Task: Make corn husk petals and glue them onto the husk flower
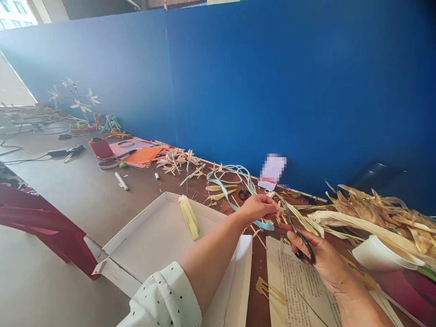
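My left hand [256,208] is closed in a pinch on a small pale strip of dried husk [278,211] above the brown table [85,190]. My right hand [318,259] grips black-handled scissors [295,229], fingers through the loops, blades pointing up at the strip. The blade tips sit right beside the pinched strip. Under my right hand lies a printed paper sheet [293,286].
A white flat cardboard box [150,240] holds a bundle of yellow strips [189,217]. A heap of dried husks [381,218] and a white cup [378,254] lie at the right. Ribbons [228,177], small scissors [243,194], orange paper [145,154], a red chair [44,222] and the blue wall surround.
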Motion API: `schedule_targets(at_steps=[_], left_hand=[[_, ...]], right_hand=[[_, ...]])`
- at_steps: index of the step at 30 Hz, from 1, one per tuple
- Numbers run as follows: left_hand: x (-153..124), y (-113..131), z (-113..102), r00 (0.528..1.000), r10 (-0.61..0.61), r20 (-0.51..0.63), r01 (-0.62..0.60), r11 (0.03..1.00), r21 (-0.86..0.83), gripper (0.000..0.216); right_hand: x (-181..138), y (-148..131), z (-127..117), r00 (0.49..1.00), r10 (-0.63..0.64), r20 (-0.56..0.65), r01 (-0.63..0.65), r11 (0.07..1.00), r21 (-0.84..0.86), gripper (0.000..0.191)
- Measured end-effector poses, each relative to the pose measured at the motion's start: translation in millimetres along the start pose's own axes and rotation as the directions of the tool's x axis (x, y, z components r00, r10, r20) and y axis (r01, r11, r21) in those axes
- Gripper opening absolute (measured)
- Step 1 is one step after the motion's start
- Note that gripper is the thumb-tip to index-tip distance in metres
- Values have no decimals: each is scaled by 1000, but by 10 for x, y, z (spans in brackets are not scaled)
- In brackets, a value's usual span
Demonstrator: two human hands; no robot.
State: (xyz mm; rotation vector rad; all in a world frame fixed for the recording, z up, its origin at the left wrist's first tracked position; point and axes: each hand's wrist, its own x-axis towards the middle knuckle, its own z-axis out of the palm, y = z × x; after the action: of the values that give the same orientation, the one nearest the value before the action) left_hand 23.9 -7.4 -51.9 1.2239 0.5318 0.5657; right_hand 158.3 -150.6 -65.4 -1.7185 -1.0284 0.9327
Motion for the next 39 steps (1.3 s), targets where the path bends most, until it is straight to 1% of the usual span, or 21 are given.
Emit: schedule_targets(at_steps=[8, 14, 19, 26, 33, 37, 39], left_hand=[[2, 10, -17, 999, -28, 33, 28, 1000, 12, 3], [-6, 10, -27, 996, -21, 81, 19, 999, 31, 6], [-6, 23, -38, 997, -38, 66, 33, 997, 73, 10], [2, 20, -50, 997, -50, 65, 43, 994, 102, 14], [-3, 20, -37, 996, -58, 62, 53, 995, 82, 11], [-14, 20, -34, 996, -59, 63, 54, 995, 79, 12], [-19, 21, -31, 996, -60, 59, 55, 995, 82, 11]], right_hand=[[-7, 13, -9, 999, 4, 40, -4, 1000, 0, 49], [-9, 26, -28, 998, 17, 53, -17, 1000, 1, 51], [-7, 24, -39, 998, 20, 60, -19, 1000, -12, 49], [-14, -10, -22, 999, 27, 35, -27, 1000, -13, 43], [1, 8, -18, 1000, 26, 14, -26, 1000, 0, 40], [13, 40, 0, 999, 12, -29, -13, 1000, -16, 39], [33, 71, -4, 999, 9, -44, -11, 999, -35, 41]])
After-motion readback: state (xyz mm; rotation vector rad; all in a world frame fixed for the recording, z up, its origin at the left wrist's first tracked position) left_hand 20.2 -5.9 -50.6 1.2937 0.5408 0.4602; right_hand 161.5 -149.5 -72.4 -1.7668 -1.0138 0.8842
